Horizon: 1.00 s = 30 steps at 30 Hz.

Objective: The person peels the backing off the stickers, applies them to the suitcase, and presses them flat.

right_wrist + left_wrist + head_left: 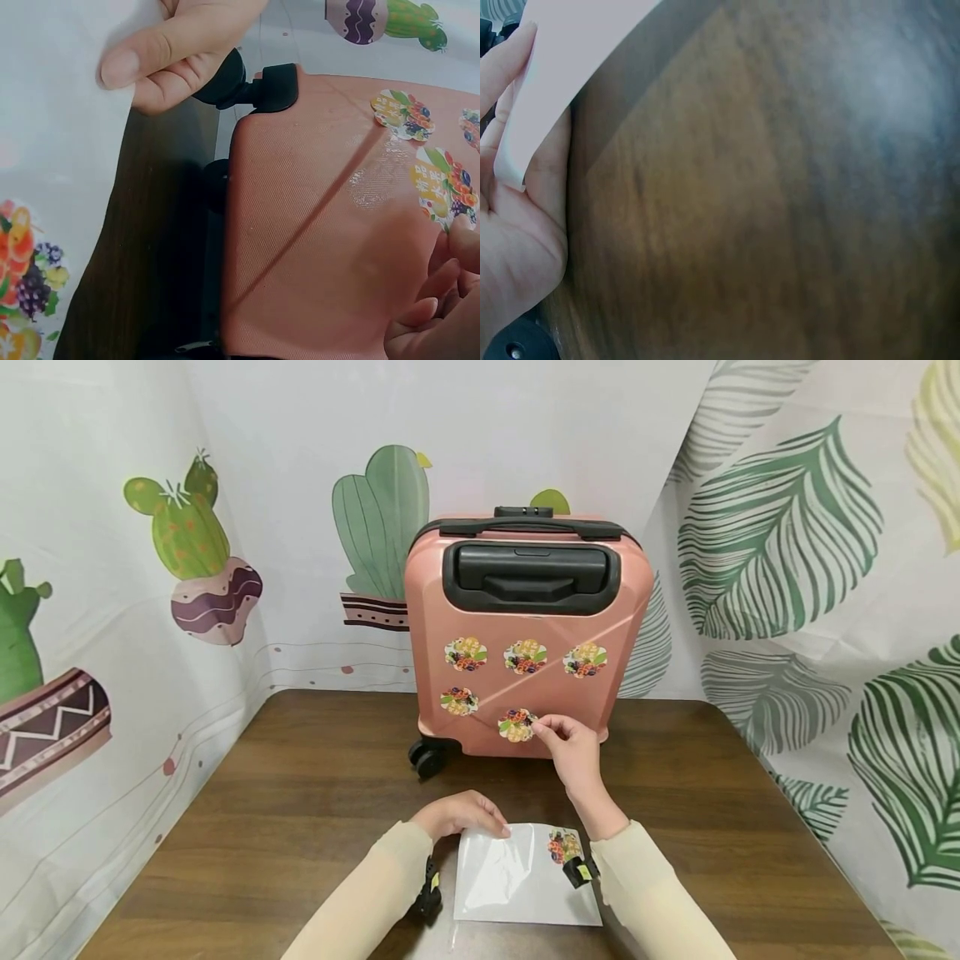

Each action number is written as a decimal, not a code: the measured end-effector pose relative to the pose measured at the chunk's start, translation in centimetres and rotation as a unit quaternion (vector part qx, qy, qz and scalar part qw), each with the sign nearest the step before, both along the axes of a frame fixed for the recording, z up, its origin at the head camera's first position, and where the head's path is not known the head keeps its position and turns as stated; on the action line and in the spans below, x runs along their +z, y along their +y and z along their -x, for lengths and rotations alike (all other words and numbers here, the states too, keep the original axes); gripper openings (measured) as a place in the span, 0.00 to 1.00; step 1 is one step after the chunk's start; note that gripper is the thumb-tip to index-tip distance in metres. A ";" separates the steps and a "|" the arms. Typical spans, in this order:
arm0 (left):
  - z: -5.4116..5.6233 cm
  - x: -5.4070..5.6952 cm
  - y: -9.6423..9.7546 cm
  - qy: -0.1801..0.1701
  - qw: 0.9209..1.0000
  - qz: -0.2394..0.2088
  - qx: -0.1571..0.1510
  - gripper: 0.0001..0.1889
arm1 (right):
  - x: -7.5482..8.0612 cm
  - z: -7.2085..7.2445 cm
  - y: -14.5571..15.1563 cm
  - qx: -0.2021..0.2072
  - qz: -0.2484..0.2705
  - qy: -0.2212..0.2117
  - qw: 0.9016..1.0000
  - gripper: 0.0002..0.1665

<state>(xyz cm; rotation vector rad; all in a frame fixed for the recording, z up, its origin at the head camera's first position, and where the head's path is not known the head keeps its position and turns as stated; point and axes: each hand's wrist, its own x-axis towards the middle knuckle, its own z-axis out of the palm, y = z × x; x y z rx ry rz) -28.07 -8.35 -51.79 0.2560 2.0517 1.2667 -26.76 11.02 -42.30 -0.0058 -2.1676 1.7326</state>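
My right hand [572, 752] pinches the edge of a round fruit sticker [517, 725] between thumb and fingertips, in front of the lower middle of a pink suitcase [525, 627]. In the right wrist view this sticker [448, 186] faces the shell; whether it touches cannot be told. My left hand [463, 814] grips the top edge of a white sticker sheet [495, 881], thumb on top. One fruit sticker [562, 845] shows at the sheet's upper right. The left wrist view shows the sheet [577, 60] bending between thumb and fingers of the left hand [517, 232].
Three fruit stickers, one of them in the middle [525, 657], form a row on the suitcase, with another sticker [460, 701] below at left. The suitcase stands on a brown wooden table [300, 793], its black wheel [429, 758] at lower left. Behind hangs a plant-patterned cloth [300, 427].
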 end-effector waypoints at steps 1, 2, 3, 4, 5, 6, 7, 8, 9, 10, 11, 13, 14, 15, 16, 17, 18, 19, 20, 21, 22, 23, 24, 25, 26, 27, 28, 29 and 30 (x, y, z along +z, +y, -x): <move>0.0 0.0 0.0 0.000 1.000 0.001 -0.001 0.10 | 0.0 0.1 0.0 -0.002 0.001 0.002 1.000 0.09; 0.0 0.1 0.0 0.000 1.000 0.000 0.000 0.10 | 0.0 0.2 -0.1 -0.005 0.001 0.002 1.000 0.09; -0.1 0.1 0.1 0.001 1.000 0.000 0.000 0.10 | 0.1 0.3 -0.1 -0.007 0.002 0.003 1.000 0.09; -0.1 0.1 0.1 0.001 1.000 0.000 0.000 0.10 | 0.1 0.4 -0.1 -0.011 0.003 0.004 1.000 0.09; -0.1 0.1 0.1 0.001 1.000 -0.001 0.000 0.10 | 0.2 0.4 -0.1 -0.014 0.003 0.003 1.000 0.09; 0.0 0.1 0.1 0.000 1.000 -0.001 0.000 0.10 | 0.2 0.4 -0.1 -0.018 0.000 0.003 1.000 0.09; -0.1 0.1 0.1 0.000 1.000 -0.002 0.000 0.10 | 0.3 0.5 -0.1 -0.021 -0.002 0.002 1.000 0.09; -0.1 0.1 0.1 0.001 1.000 -0.003 0.001 0.10 | 0.3 0.5 -0.1 -0.024 -0.003 0.002 1.000 0.09; -0.1 0.2 0.1 0.001 1.000 -0.002 0.001 0.10 | 0.4 0.6 -0.2 -0.026 -0.005 0.002 1.000 0.09; -0.1 0.2 0.1 0.002 1.000 -0.002 0.001 0.10 | 0.4 0.6 -0.2 -0.029 -0.006 0.001 1.000 0.09; -0.1 0.2 0.1 0.002 1.000 -0.003 0.001 0.11 | 0.5 0.6 -0.2 -0.031 -0.006 0.002 1.000 0.09; -0.2 0.2 0.0 0.006 1.000 -0.003 0.000 0.11 | 0.6 0.7 -0.3 -0.033 -0.006 0.004 0.999 0.09; -0.2 0.2 0.0 0.006 1.000 -0.004 0.000 0.11 | 0.7 0.8 -0.3 -0.035 -0.006 0.006 0.999 0.09; -0.2 0.2 0.0 0.007 1.000 -0.003 0.000 0.11 | 0.7 0.8 -0.3 -0.036 -0.007 0.007 0.999 0.09; -0.2 0.2 0.0 0.007 1.000 -0.003 -0.001 0.11 | 0.7 0.8 -0.3 -0.037 -0.008 0.009 0.999 0.09; -0.2 0.1 0.0 0.008 1.000 -0.003 -0.002 0.11 | 0.8 0.9 -0.4 -0.037 -0.009 0.012 0.999 0.09; -0.2 0.1 0.0 0.008 1.000 -0.003 -0.002 0.11 | 0.8 0.9 -0.4 -0.039 -0.012 0.014 0.999 0.09; -0.1 0.1 0.0 0.006 1.000 -0.003 -0.002 0.11 | 0.8 1.0 -0.4 -0.039 -0.013 0.017 0.999 0.09; -0.1 0.1 0.0 0.006 1.000 -0.003 -0.002 0.11 | 0.8 1.0 -0.4 -0.040 -0.015 0.020 0.999 0.09; -0.1 0.1 0.0 0.006 1.000 -0.002 -0.002 0.11 | 0.8 1.0 -0.4 -0.041 -0.016 0.022 0.999 0.09; -0.1 0.1 0.0 0.005 1.000 -0.002 -0.002 0.11 | 0.8 1.1 -0.4 -0.043 -0.018 0.025 0.999 0.09; -0.1 0.1 0.0 0.004 1.000 -0.001 -0.002 0.11 | 0.8 1.1 -0.4 -0.044 -0.018 0.027 0.999 0.09; -0.1 0.1 0.0 0.004 1.000 -0.001 -0.002 0.11 | 0.8 1.1 -0.4 -0.046 -0.020 0.029 0.998 0.09; -0.1 0.1 0.1 0.003 1.000 0.000 -0.001 0.11 | 0.8 1.1 -0.5 -0.048 -0.021 0.031 0.998 0.09; -0.1 0.1 0.1 0.003 1.000 0.001 -0.001 0.11 | 0.8 1.1 -0.5 -0.049 -0.022 0.033 0.998 0.09; -0.1 0.1 0.1 0.003 1.000 0.002 0.000 0.11 | 0.8 1.1 -0.5 -0.051 -0.023 0.036 0.998 0.09; -0.1 0.1 0.1 0.002 1.000 0.002 0.000 0.11 | 0.9 1.2 -0.5 -0.053 -0.026 0.038 0.998 0.09; -0.2 0.2 0.0 0.002 1.000 0.001 0.002 0.11 | 0.9 1.2 -0.5 -0.053 -0.028 0.040 0.997 0.09; -0.2 0.2 0.0 0.004 1.000 0.002 0.001 0.11 | 0.9 1.2 -0.5 -0.054 -0.029 0.042 0.997 0.09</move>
